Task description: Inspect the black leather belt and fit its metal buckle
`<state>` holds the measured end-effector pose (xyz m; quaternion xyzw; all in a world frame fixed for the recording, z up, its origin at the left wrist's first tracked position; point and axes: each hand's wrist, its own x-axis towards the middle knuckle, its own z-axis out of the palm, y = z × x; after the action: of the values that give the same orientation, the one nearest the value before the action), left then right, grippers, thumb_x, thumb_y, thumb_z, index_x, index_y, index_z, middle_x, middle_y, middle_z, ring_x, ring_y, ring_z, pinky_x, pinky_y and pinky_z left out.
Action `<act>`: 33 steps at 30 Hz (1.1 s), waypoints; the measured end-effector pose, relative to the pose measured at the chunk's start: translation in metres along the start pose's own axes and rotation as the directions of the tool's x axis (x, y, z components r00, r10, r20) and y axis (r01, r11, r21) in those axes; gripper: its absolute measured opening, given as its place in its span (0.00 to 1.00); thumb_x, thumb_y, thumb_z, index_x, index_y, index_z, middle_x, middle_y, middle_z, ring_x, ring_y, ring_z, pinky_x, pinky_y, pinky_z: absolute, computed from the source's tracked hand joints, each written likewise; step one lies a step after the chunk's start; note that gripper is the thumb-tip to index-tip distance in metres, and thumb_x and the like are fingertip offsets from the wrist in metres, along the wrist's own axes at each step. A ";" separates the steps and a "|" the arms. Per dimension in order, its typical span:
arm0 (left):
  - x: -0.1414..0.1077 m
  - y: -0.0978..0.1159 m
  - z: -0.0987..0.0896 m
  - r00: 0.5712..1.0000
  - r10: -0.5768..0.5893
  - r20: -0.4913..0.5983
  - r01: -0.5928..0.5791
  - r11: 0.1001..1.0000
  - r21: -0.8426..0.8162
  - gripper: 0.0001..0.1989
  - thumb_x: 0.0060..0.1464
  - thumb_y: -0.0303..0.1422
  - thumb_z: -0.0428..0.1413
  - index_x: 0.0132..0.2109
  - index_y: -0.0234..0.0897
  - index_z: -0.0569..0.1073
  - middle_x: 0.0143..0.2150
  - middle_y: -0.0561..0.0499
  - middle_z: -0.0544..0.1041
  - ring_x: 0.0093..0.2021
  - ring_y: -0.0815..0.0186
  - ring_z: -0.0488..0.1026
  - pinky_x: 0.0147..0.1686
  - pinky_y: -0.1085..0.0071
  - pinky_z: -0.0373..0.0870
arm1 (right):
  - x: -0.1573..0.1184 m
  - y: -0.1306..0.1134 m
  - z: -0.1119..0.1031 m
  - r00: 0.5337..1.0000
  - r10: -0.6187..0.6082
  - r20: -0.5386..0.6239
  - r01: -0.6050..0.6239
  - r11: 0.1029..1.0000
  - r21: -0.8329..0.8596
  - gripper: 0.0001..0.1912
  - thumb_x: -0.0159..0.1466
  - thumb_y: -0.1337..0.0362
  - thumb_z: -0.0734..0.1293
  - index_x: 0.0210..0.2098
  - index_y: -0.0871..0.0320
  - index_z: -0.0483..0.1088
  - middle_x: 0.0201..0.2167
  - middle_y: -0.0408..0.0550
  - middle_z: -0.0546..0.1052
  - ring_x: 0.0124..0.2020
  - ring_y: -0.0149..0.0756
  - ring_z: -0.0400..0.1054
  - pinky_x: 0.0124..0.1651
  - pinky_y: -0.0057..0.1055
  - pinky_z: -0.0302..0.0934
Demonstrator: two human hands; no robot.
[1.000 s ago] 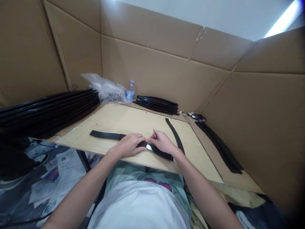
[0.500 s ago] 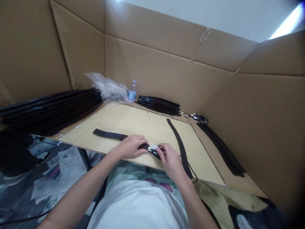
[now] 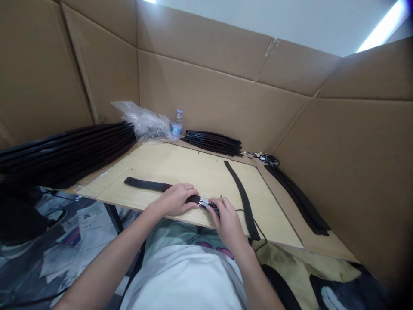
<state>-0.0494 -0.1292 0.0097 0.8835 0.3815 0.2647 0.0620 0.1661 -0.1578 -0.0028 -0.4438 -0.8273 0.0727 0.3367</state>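
A long black strap point(image 3: 145, 184) lies across the front of the board, with a dark brownish section beside my left hand point(image 3: 177, 199). That hand is closed over the strap and presses it down. At the strap's right end sits a small shiny black-and-silver piece point(image 3: 204, 203), whose kind I cannot make out. My right hand point(image 3: 226, 215) is closed around this piece, and its fingers cover part of it. A thin black cord point(image 3: 239, 210) shows to the right of that hand. Farther right, a second curved black strap point(image 3: 240, 193) rests on the board.
The pale wooden board point(image 3: 180, 165) has cardboard walls point(image 3: 200, 86) around it. Stacks of black strips point(image 3: 64, 150) lie left and at the back point(image 3: 211, 143). More strips point(image 3: 297, 198) lie right. A plastic bag point(image 3: 145, 122), a water bottle point(image 3: 177, 124) and tangled cords point(image 3: 267, 158) stand behind.
My right hand has shifted slightly left, and its fingers now sit lower around the black-and-silver piece. The left hand keeps its grip on the strap. The whole view has moved a little.
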 end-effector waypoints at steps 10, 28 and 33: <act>0.001 0.002 -0.002 0.999 -0.014 0.030 0.014 1.000 0.020 0.13 0.56 0.40 0.52 0.44 0.37 0.71 0.38 0.46 0.73 0.40 0.60 0.70 0.41 0.68 0.63 | -0.002 0.006 0.006 0.997 -0.025 -0.074 0.028 0.999 0.040 0.12 0.65 0.63 0.59 0.46 0.55 0.68 0.38 0.53 0.70 0.43 0.43 0.63 0.47 0.41 0.61; 0.003 0.005 -0.003 0.999 -0.029 0.043 0.028 1.000 0.008 0.13 0.56 0.42 0.52 0.43 0.38 0.70 0.38 0.47 0.73 0.40 0.61 0.69 0.40 0.67 0.63 | -0.006 0.007 0.007 0.993 -0.051 -0.109 0.057 0.997 0.054 0.11 0.65 0.65 0.60 0.46 0.58 0.68 0.38 0.52 0.69 0.42 0.40 0.62 0.46 0.37 0.61; 0.004 0.005 -0.003 0.999 -0.027 0.041 0.026 1.000 0.009 0.13 0.56 0.41 0.52 0.43 0.38 0.70 0.38 0.47 0.73 0.40 0.61 0.69 0.40 0.67 0.63 | -0.005 0.007 0.008 0.991 -0.051 -0.120 0.058 0.997 0.057 0.11 0.65 0.65 0.60 0.46 0.57 0.68 0.37 0.52 0.69 0.42 0.40 0.62 0.46 0.38 0.61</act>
<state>-0.0454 -0.1301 0.0152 0.8839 0.3930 0.2440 0.0694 0.1678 -0.1565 -0.0144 -0.4143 -0.8150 0.0621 0.4004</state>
